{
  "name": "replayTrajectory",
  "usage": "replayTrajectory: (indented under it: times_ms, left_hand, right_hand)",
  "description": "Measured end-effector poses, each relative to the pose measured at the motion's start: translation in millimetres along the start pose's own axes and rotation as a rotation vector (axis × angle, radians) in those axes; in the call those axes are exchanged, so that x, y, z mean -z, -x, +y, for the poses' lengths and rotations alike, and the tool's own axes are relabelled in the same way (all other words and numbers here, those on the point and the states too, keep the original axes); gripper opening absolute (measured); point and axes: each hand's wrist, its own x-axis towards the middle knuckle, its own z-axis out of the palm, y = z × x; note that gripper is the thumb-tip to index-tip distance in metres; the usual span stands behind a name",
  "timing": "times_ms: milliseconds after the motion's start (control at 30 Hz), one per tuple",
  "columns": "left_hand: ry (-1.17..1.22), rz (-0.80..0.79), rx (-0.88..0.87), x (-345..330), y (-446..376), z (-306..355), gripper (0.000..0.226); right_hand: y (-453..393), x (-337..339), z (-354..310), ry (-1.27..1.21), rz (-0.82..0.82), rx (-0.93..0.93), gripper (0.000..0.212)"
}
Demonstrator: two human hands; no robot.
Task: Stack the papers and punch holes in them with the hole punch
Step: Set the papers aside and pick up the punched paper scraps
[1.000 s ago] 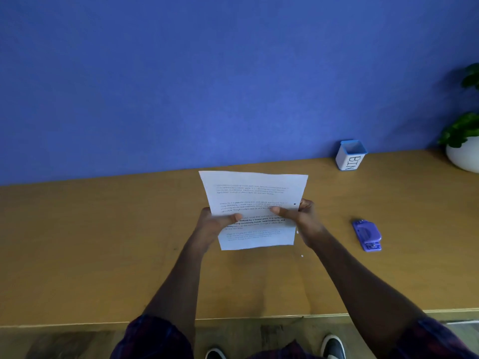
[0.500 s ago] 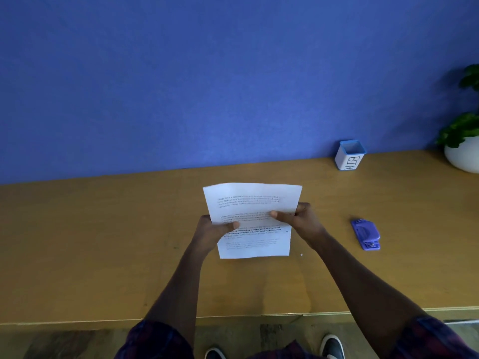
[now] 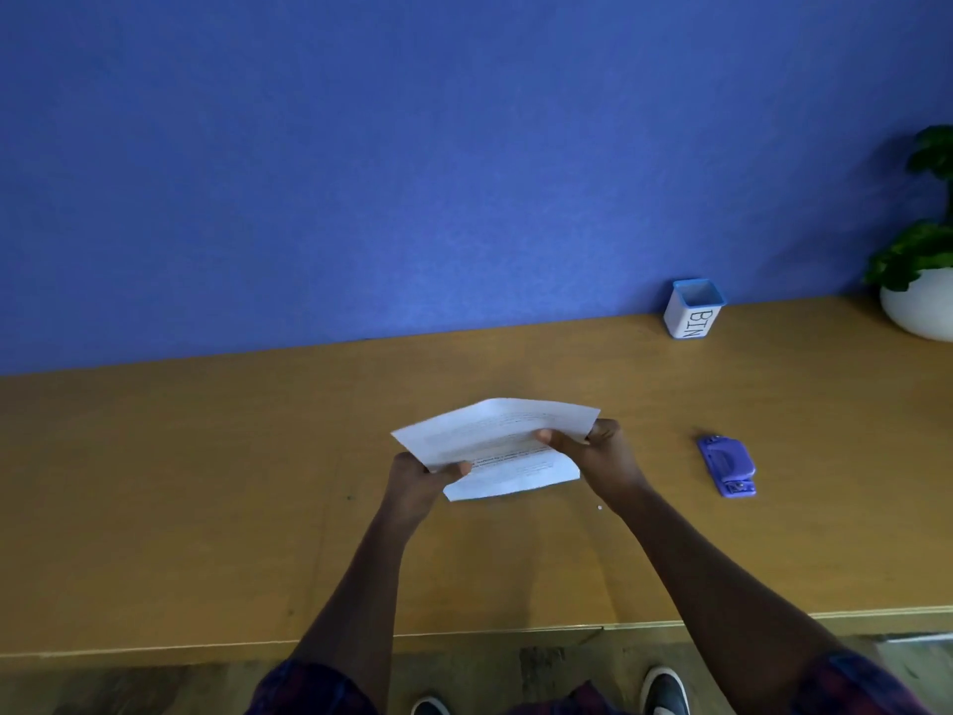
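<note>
Papers (image 3: 495, 446) tipped flatter, both hands gripping; hole punch (image 3: 727, 464) apart

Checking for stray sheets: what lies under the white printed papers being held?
Under the white printed papers only bare wooden desk shows, plus a tiny white speck nearby. Both hands, left and right, grip the edges. The desk directly beneath the sheets is hidden.

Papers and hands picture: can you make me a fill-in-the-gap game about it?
1. The papers are held by ____ hands.
2. The purple hole punch lies on the table on the person's ____ side.
3. The white cup by the blue wall has a word on it: ____.
4. The right hand is ____ the hole punch.

Missing words: two; right; BIN; not touching
</note>
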Motion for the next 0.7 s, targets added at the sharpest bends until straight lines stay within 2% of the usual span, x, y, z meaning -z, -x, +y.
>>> replayTrajectory:
  times_ms: [133,267,333,400,500,600,700]
  left_hand:
    - [-0.133,-0.051,0.037,0,-3,-8,0.037]
    - [-0.216,-0.016,0.042,-5,-5,-13,0.034]
    - [-0.254,0.019,0.021,-7,-8,-12,0.029]
    - [-0.210,0.064,0.027,-7,-11,-11,0.022]
    - [-0.128,0.101,0.051,-6,-13,-10,0.010]
    - [-0.099,0.111,0.076,-2,-14,-10,0.013]
    - [-0.070,0.138,0.142,2,-17,-14,0.010]
  right_hand:
    - [-2,1,1,0.012,-0.022,-0.039,0.013]
    - [-3,5,10,0.005,-0.015,-0.051,0.014]
    - [-6,5,13,0.025,-0.008,-0.030,0.027]
    - [-9,8,16,0.094,0.016,-0.018,0.050]
    - [-9,16,28,0.144,0.063,-0.097,0.070]
    - [-2,20,45,0.200,0.038,-0.213,0.059]
    - [7,20,61,0.228,-0.002,-0.348,0.036]
